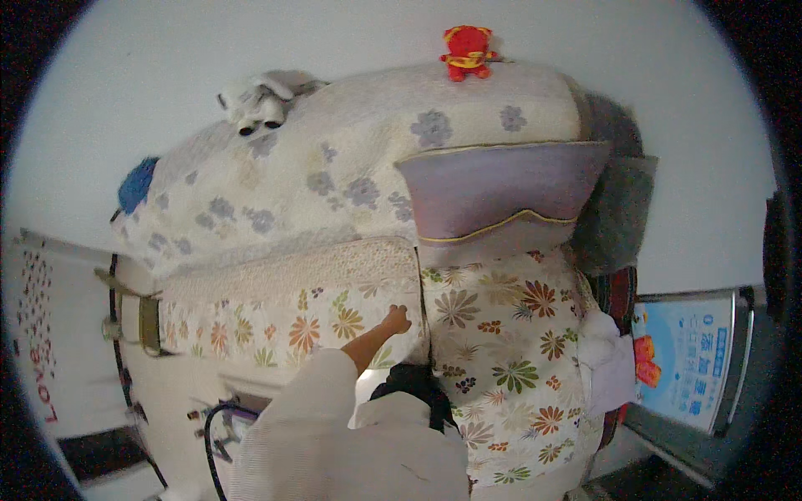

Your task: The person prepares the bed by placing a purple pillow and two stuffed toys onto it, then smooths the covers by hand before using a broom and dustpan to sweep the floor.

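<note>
My left hand [396, 319] reaches across a seat cushion cover [326, 322] with a leaf and flower print, near its right edge by the gap between two cushions. Its fingers are bent down at the cloth; whether they pinch it is too small to tell. Right of the gap lies a second printed cushion cover [501, 338]. A pale quilted cover with grey flowers [351, 181] hangs over the sofa's back. Against it leans a mauve cushion [501, 188] with yellow piping. My right hand is out of view.
A red plush toy [468, 53] and a white plush toy [254, 103] sit on the sofa's back. A grey cloth [617, 213] covers the right corner. White fluffy cloth [604, 357] lies on the right armrest, beside a blue printed box or panel [683, 357].
</note>
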`<state>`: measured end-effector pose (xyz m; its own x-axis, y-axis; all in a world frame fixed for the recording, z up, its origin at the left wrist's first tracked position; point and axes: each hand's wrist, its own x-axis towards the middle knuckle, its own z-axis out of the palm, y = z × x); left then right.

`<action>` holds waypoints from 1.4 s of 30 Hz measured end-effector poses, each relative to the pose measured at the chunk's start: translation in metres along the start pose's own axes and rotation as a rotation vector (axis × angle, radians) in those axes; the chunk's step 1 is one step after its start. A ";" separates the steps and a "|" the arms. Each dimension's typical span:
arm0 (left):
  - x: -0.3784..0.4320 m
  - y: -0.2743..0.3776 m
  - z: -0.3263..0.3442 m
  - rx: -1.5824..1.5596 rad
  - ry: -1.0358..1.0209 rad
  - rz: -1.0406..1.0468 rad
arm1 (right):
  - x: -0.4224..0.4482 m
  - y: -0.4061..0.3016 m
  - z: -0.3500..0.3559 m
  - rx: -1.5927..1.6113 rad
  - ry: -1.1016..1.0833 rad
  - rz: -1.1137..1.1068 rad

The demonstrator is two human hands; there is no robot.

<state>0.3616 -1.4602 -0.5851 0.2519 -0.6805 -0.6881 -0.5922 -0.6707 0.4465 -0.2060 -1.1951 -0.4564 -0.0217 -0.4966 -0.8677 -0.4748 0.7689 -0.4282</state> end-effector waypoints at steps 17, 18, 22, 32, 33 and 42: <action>-0.019 -0.107 -0.358 -0.142 0.932 0.087 | 0.196 -0.169 -0.155 -0.152 0.196 -0.405; 0.000 -0.102 -0.384 -0.158 0.992 0.140 | 0.191 -0.189 -0.141 -0.156 0.200 -0.422; 0.101 -0.083 -0.483 -0.142 1.104 0.293 | 0.163 -0.243 -0.087 -0.274 0.172 -0.503; 0.205 -0.024 -0.619 -0.209 1.111 0.231 | 0.077 -0.430 0.017 -0.565 0.145 -0.581; 0.220 -0.028 -0.630 -0.198 1.123 0.203 | 0.066 -0.461 0.024 -0.617 0.169 -0.522; 0.228 0.009 -0.615 0.021 1.322 -0.120 | 0.246 -0.768 -0.025 -0.635 0.302 -1.060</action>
<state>0.8840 -1.8028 -0.3860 0.8461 -0.3989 0.3536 -0.5229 -0.7499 0.4052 0.1312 -1.9181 -0.3342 0.4661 -0.8834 -0.0482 -0.7169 -0.3451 -0.6057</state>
